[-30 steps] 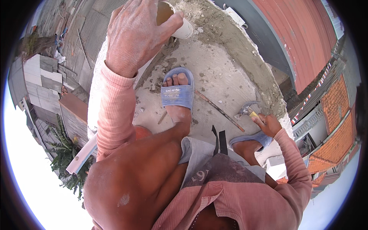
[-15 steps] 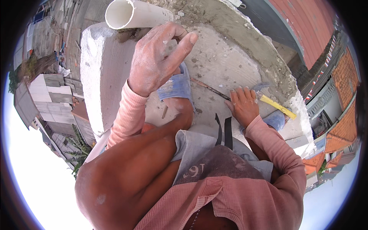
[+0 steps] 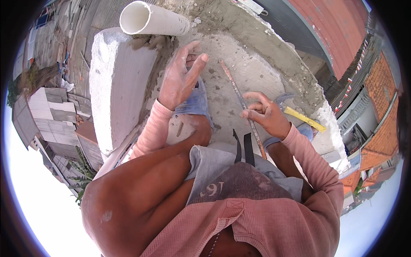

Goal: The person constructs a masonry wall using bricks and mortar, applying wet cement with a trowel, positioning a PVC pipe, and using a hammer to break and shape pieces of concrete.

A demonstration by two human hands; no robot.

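My right hand point(image 3: 269, 116) pinches a thin, rusty steel rod point(image 3: 234, 85) between thumb and fingers. The rod slants from the far middle of the slab down toward my shorts, and its far end is free. My left hand point(image 3: 180, 79), pale with dust, is raised over my left foot with thumb and fingers apart and nothing in it. A yellow-handled tool point(image 3: 305, 118) with a grey curved head lies beside my right hand, near my right sandal. Beyond my left hand, a white plastic pipe point(image 3: 171, 20) lies across the end of a pale block point(image 3: 130, 81).
I squat on a rough concrete slab point(image 3: 252, 68) with wet grey mortar point(image 3: 239, 25) along its far edge. The slab's right side ends in a broken white edge point(image 3: 336, 132). Roofs lie far below on both sides. A small stub point(image 3: 180, 129) lies near my left foot.
My right hand has picked the rod up off the slab and tilted it more upright. The left hand has drawn lower and slightly right, away from the pipe.
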